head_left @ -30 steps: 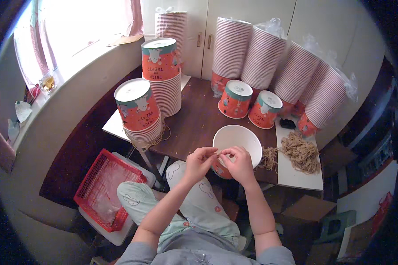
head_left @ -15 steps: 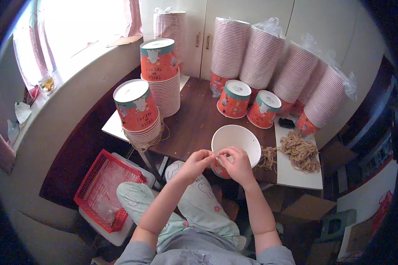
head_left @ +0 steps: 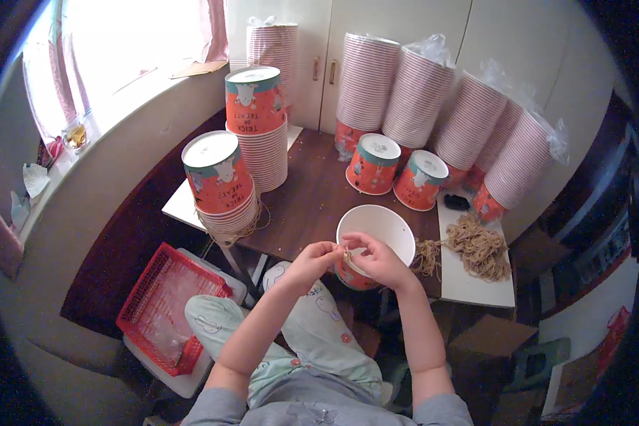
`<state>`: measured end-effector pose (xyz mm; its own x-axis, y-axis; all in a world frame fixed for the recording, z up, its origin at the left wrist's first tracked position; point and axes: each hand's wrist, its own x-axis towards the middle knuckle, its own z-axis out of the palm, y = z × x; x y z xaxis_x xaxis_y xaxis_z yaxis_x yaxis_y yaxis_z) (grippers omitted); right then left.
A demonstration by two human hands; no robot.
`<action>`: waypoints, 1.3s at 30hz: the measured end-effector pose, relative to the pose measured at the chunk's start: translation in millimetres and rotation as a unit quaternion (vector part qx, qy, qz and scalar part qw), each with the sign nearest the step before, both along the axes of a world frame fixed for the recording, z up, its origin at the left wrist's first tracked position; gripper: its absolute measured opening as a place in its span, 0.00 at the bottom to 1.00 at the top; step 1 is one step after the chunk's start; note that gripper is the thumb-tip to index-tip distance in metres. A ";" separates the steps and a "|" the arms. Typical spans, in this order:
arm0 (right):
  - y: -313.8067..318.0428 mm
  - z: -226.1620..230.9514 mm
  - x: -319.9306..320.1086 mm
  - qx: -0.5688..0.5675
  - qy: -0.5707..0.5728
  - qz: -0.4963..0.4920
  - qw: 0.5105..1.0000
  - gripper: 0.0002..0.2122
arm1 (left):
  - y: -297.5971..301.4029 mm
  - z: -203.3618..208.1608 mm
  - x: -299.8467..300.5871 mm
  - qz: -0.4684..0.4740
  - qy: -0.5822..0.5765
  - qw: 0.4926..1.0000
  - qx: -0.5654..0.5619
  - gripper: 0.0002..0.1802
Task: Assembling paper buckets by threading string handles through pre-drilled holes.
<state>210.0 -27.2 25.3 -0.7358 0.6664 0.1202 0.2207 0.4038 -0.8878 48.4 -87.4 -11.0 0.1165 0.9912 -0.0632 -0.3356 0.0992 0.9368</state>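
Observation:
Before me at the table's front edge stands a paper bucket (head_left: 394, 231), mouth up, white inside and orange outside. My left hand (head_left: 315, 263) and my right hand (head_left: 380, 261) meet at its near rim. Both hands are closed, fingertips together, on a short bit of tan twine (head_left: 347, 253). The left hand pinches it between thumb and forefinger; the right hand's fingers curl around its other side. My right hand covers part of the bucket. Just right of the bucket lies loose twine (head_left: 427, 257), beside a larger heap of twine (head_left: 478, 247) on a white board.
Two upside-down orange buckets (head_left: 373, 165) stand farther back. Tall bucket stacks (head_left: 368, 82) in clear plastic line the rear. On the left are inverted bucket stacks (head_left: 220, 174), one with twine hanging from it. A red basket (head_left: 138, 298) sits low at left. A black object (head_left: 456, 202) lies near the twine heap.
The right hand's fingers have lifted and straightened slightly over the bucket, while the left hand keeps its pinch. The bit of twine between the fingertips shows more now. The view has shifted slightly.

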 end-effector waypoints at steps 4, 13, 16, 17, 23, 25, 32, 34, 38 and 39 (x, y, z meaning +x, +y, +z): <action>3.1 -3.2 -1.5 0.037 -0.017 -0.041 0.998 0.12 | -0.5 -1.6 -1.0 0.004 -0.008 1.000 -0.001 0.11; -0.8 -6.1 6.3 -0.102 0.129 -0.085 0.983 0.05 | 1.2 -0.1 0.2 0.005 -0.028 0.999 -0.018 0.12; -8.0 4.7 5.6 0.097 0.098 -0.045 0.989 0.07 | 1.3 -1.3 -2.5 0.008 -0.023 1.000 -0.019 0.12; -11.9 10.7 3.5 0.166 0.063 -0.053 0.983 0.07 | 1.0 -1.0 -2.7 0.009 -0.024 0.999 -0.019 0.12; -9.2 3.9 -1.9 0.311 0.064 -0.061 0.946 0.06 | 1.0 3.5 0.5 0.018 -0.046 0.998 -0.032 0.09; -8.8 2.8 -2.8 0.315 0.068 -0.065 0.944 0.06 | 2.3 3.8 -1.4 0.004 -0.031 0.999 -0.042 0.10; -8.2 3.2 -5.7 0.349 0.035 -0.096 0.932 0.03 | 0.6 0.9 -2.4 -0.006 -0.048 0.998 -0.029 0.08; -7.6 3.8 -5.0 0.340 0.031 -0.103 0.934 0.03 | -3.5 6.4 -2.4 -0.025 -0.054 0.998 -0.010 0.08; -7.6 4.3 -5.3 0.313 0.039 -0.106 0.943 0.03 | -5.0 5.7 4.0 -0.008 -0.026 0.995 0.098 0.10; -7.8 4.4 -5.1 0.307 0.040 -0.106 0.945 0.03 | -4.7 7.0 5.1 0.010 -0.011 0.995 0.096 0.10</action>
